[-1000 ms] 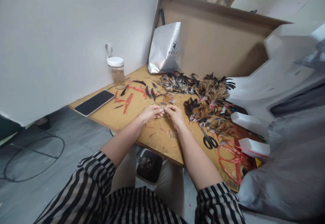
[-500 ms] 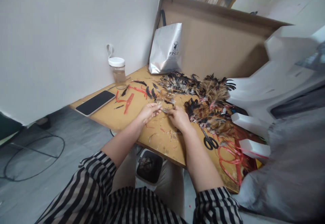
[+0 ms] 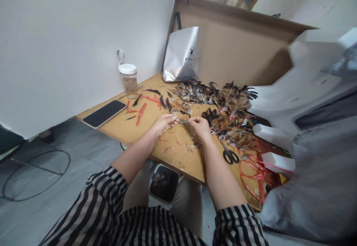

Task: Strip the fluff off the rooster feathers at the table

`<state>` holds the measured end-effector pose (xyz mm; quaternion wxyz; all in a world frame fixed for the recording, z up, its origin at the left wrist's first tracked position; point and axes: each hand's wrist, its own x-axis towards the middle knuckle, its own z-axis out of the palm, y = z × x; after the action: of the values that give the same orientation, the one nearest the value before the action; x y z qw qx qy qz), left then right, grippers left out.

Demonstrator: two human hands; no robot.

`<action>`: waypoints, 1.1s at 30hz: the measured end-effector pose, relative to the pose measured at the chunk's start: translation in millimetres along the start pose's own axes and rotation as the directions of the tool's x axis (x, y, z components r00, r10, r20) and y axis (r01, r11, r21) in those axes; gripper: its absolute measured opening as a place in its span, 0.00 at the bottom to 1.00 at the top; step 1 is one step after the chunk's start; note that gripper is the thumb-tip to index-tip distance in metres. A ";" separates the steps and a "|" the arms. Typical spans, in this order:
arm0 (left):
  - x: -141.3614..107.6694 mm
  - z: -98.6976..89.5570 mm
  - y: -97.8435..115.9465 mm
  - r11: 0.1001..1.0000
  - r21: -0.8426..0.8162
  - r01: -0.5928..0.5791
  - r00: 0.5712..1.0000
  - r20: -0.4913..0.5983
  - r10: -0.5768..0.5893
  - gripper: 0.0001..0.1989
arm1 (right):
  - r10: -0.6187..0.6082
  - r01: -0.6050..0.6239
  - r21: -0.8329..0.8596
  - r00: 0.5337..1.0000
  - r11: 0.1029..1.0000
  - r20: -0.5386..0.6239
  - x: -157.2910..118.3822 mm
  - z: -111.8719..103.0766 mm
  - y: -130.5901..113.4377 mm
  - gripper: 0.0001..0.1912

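Observation:
Over the middle of the wooden table [image 3: 178, 155], my left hand [image 3: 165, 124] pinches one end of a small dark feather [image 3: 183, 121]. My right hand [image 3: 199, 126] is closed at the feather's other end, its fingertips pressed together. Loose brown feathers [image 3: 180, 106] lie just beyond my hands. Farther back is a heap of black and brown feathers [image 3: 195, 91], and bundles of brown feathers [image 3: 234, 130] lie right of my right hand. Black-handled scissors [image 3: 231, 156] rest below these bundles.
A phone [image 3: 104, 113], a lidded cup [image 3: 130, 81] and red strips [image 3: 141, 113] are at the left. A silver bag [image 3: 181, 54] stands at the back. Red ribbon [image 3: 260, 181] and white foam [image 3: 277, 162] lie at the right. A bin [image 3: 164, 183] sits between my legs.
My right hand has shifted slightly right, away from my left hand, so more of the small feather shows between them. My left hand has hardly moved.

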<state>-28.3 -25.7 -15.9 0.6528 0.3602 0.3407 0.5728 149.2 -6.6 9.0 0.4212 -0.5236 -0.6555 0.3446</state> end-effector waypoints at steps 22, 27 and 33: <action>-4.7 5.0 -1.6 0.996 0.041 0.074 0.985 0.152 -0.080 0.11 | 0.157 -0.276 0.581 0.956 0.766 0.247 -3.2 16.5 -4.4 0.12; -6.5 6.0 -3.4 0.990 0.107 0.096 0.973 0.198 -0.116 0.13 | 0.181 -0.279 0.660 0.960 0.698 0.214 -2.3 15.3 -8.0 0.13; -8.0 8.1 2.6 0.991 0.129 0.032 0.994 0.103 -0.046 0.13 | 0.201 -0.245 0.766 0.967 0.595 0.153 -0.3 8.4 -10.5 0.14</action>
<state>-23.5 -34.1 -9.3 0.6568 0.4242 0.3484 0.5170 137.4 -9.2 14.9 0.5428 -0.3584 -0.3812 0.6570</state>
